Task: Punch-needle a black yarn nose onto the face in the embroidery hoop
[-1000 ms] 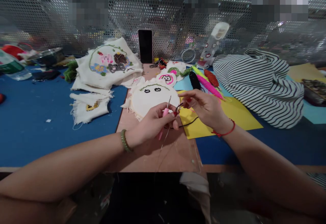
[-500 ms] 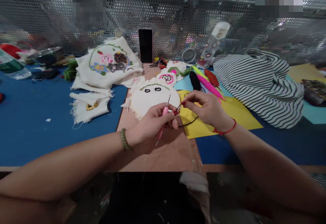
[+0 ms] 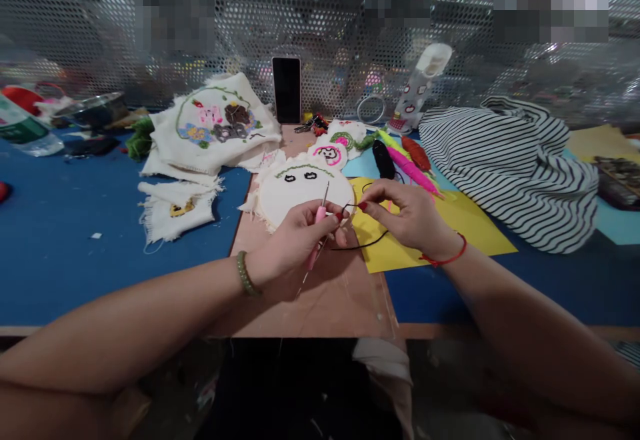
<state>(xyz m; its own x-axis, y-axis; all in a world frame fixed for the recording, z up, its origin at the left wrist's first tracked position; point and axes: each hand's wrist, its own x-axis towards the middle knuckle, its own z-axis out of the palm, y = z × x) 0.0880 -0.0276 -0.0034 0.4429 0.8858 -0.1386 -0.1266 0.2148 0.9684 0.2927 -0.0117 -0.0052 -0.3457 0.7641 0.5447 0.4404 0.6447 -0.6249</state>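
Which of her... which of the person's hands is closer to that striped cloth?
The right hand is nearer: it is just left of the striped cloth, over the yellow sheet. The left hand, holding the pink needle tool, is farther left, beyond the right hand.

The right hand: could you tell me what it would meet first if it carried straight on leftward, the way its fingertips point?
Probably the left hand and its pink punch needle; the right hand is already close, though depth is uncertain.

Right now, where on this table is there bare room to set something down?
Bare blue table top lies left of the frayed white cloth scrap. More shows below the yellow paper sheet, by the right hand. The far middle, around the round embroidery hoop and yarn skeins, is crowded.
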